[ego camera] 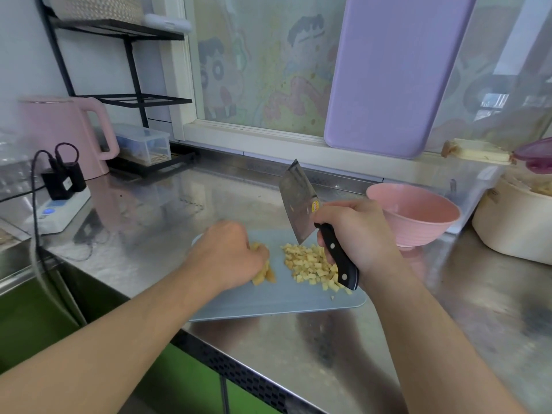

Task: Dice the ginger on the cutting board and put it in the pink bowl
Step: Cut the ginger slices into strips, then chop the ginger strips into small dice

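On a pale blue cutting board [268,303] lying on a stainless steel counter [298,354], the ginger sits in 2 lots. A heap of diced ginger [310,265] covers the board's middle and right part. At 9 o'clock of that heap, a little apart from it, lie a few uncut ginger strips [264,274].

The left hand [227,252] lies knuckles-up over the strips, its fingers bent down onto them; whether they pinch the strips or only press them I cannot tell, as the hand hides its own fingertips.

The right hand [355,231] has its fingers wrapped tight round the black riveted handle of a cleaver [298,201]. The blade is lifted clear of the board and tilted, its tip pointing to 12 o'clock, its edge hanging above the far side of the diced heap.

The pink bowl [418,216] stands on the counter at 2 o'clock of the board, just beyond the right hand.

Further off, a pink kettle [65,135] stands at 10 o'clock beside a white power strip [56,213], a lilac cutting board [397,73] leans against the window at 12 o'clock, and a cream pot [513,225] sits at 3 o'clock.
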